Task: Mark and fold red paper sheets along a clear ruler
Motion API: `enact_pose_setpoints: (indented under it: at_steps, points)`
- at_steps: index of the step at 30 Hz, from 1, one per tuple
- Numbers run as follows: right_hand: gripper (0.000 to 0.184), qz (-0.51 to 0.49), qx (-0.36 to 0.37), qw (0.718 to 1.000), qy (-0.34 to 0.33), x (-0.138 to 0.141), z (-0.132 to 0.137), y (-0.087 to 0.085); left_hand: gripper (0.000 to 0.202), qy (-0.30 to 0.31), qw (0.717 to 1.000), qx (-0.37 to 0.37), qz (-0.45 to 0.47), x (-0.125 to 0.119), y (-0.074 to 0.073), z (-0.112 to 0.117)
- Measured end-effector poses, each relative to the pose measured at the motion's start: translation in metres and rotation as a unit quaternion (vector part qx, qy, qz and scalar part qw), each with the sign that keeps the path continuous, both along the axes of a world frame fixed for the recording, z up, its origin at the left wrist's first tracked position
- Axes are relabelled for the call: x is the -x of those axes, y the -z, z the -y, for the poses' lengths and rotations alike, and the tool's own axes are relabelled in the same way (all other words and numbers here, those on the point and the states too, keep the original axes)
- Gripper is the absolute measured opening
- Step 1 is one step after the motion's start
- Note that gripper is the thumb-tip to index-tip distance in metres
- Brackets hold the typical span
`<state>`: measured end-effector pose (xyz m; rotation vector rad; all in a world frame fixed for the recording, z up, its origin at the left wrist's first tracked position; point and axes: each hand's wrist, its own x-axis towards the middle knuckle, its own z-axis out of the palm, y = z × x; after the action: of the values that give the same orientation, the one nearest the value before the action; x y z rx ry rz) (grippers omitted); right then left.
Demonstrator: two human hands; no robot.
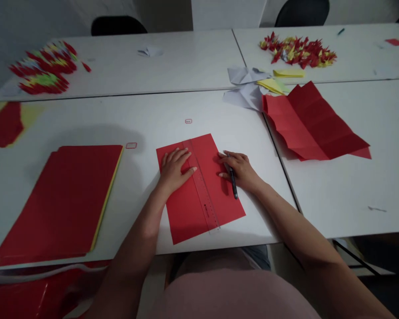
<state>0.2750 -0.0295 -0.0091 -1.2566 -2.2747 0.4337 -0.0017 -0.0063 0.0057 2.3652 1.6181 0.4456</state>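
White table (119, 117) here, a stack of red paper (60, 204) left of the red sheet (186, 217). On the sheet, a clear ruler (204, 195) sits under the left hand (174, 170), fingers slightly apart; the right hand (237, 168) has its fingers clamped on a pen (232, 181). Ease that pressure and the ruler could slip.

White tables (173, 66) pushed together, black chairs (302, 12) along far side, grey wall (20, 35) behind, lighting seemingly dim.

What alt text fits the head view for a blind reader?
The left hand rests on a clear ruler laid on a red paper sheet on a white table, while the right hand holds a black pen. A stack of red paper lies to the left.
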Motion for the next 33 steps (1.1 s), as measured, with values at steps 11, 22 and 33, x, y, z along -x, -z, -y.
enact_pose_setpoints:
  at_steps: [11, 22, 33]
  points:
    - [0.037, -0.012, 0.003, 1.000, -0.002, 0.0012, 0.0007, -0.0007, 0.052, -0.001, 1.000, 0.016, 0.008, 0.0015, -0.0015, 0.0012]
    - [0.038, -0.013, -0.002, 1.000, -0.002, 0.0004, -0.0006, 0.0047, 0.051, 0.000, 1.000, 0.013, -0.001, 0.0011, -0.0022, 0.0014]
    - [0.041, -0.010, 0.000, 1.000, 0.001, 0.0003, -0.0002, 0.0053, 0.052, 0.000, 1.000, 0.009, 0.002, 0.0014, -0.0011, 0.0004]
